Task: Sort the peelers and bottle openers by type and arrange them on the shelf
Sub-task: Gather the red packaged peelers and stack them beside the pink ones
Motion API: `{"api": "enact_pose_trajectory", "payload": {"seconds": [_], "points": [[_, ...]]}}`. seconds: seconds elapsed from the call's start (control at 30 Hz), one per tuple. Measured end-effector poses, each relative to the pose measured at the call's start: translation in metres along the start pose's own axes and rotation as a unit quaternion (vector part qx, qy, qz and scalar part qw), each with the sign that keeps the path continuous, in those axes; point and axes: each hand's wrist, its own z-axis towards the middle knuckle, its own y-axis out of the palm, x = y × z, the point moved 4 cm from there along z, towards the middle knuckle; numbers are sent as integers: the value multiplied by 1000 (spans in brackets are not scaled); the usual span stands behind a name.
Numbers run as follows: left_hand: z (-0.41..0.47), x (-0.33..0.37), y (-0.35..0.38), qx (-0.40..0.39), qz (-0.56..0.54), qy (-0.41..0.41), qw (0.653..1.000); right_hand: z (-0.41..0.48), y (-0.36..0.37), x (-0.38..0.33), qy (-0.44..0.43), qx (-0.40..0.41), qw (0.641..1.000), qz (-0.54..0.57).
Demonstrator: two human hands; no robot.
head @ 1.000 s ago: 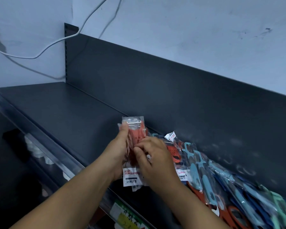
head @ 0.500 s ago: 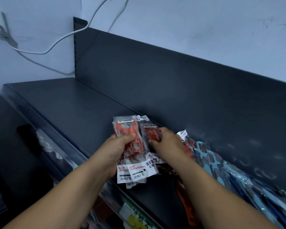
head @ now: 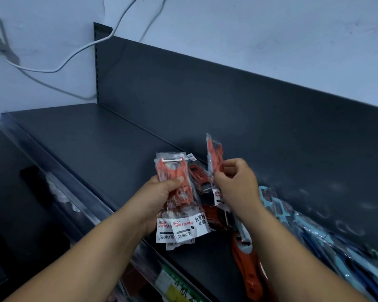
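Right hand [head: 236,184]: since half a second ago we have raised it off the heap. It now pinches one orange peeler packet [head: 214,155] between thumb and curled fingers, upright above the shelf and in front of the back panel.
Wall [head: 249,22]: pale and scuffed, with a white cable [head: 74,59] sagging across its left part.
Slotted post [head: 96,62]: dark and upright, at the left end of the back panel [head: 227,101].
Shelf [head: 96,144]: dark grey and matte, running from the left corner to the right.
Front rail [head: 59,184]: a clear plastic strip along the shelf's edge, with a yellow-green label [head: 175,288] further along it.
Left hand [head: 159,199]: our fingers curl round a stack of orange peeler packets [head: 177,186], thumb pressed on the top one. The white cards point toward us, over the front of the shelf.
Dark red peeler [head: 198,173]: in its packet between our two hands, behind the stack.
Orange tool [head: 247,269]: loose on the shelf beside our right forearm; we cannot tell its type.
Blue packets [head: 314,236]: heaped along the back panel on the right.
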Motion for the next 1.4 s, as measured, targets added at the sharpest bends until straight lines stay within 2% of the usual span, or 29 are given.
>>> {"api": "enact_pose_trajectory", "payload": {"seconds": [0.13,0.27,0.5,0.67,0.73,0.8,0.87,0.9,1.0,1.07,1.13,1.2,1.27,1.4], "points": [[0,1,7,-9,-2,4,1000,-9,-6,-17,-15,-59,995,84],[-1,3,17,-17,-15,14,1000,-26,-3,-26,-20,-120,989,84],[-6,3,23,1,4,26,1000,-41,6,-21,-3,-129,989,71],[-8,3,30,-31,13,8,999,-42,12,-12,-77,-95,990,-67],[-9,2,29,-23,14,3,1000,-44,13,-11,-100,-119,986,-54],[-8,1,25,-9,15,-2,1000,-46,11,-11,-85,-142,986,10],[-7,0,24,-4,32,-9,999,-40,3,-3,-44,-118,991,53],[-7,0,24,-1,45,-11,999,-33,-4,3,-31,-80,996,21],[-5,-2,23,-3,60,-11,998,-12,-27,30,8,0,982,-186],[-5,-2,23,-10,59,-9,998,-5,-34,48,55,-16,952,-301],[-4,-2,24,-13,54,-10,998,-5,-36,59,79,-50,926,-366],[-5,-1,25,-18,50,-15,998,-5,-36,60,73,-57,922,-376],[-6,-1,26,-21,52,-17,998,-5,-37,58,70,-43,934,-348],[-9,3,29,-31,60,-6,998,-6,-50,50,98,21,973,-210]]}}
